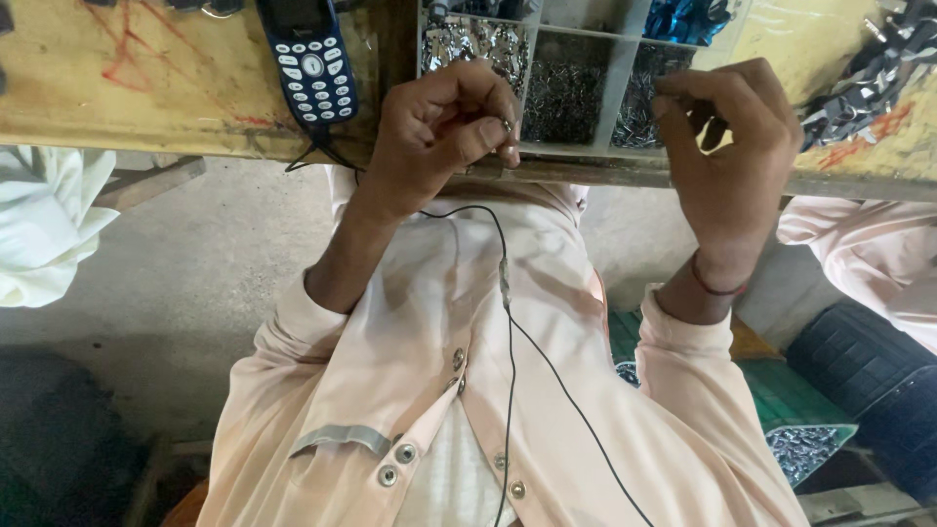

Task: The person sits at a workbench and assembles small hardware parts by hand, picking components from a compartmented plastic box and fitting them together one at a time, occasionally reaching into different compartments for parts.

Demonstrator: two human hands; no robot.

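The left hand (444,127) is raised at the near edge of the desk (146,88), wrist bent and fingers curled in, and its grip is narrow: thumb and forefinger pinch a small metal ring (507,125) just in front of the parts tray (576,34). The right hand (732,146) is held up beside it, well apart, back of the hand toward the camera and fingers hooked forward over the tray's right-hand compartment; whether its fingertips hold anything cannot be told, since they are turned away. A red thread band (717,285) circles the right wrist. The tray sits at the desk's near edge, split into compartments filled with small dark and shiny metal bits. To its left a blue keypad phone (310,59) lies on the desk, and a thin black cable (509,322) runs from under the left hand down across the pale pink shirt (390,390). At the desk's right end lies a heap of silvery pieces (869,83). Below the desk edge, by the right forearm, a green bin (800,429) holds more metal bits. Another person's pale sleeve (869,259) shows on the right side, and white cloth (44,224) on the left.
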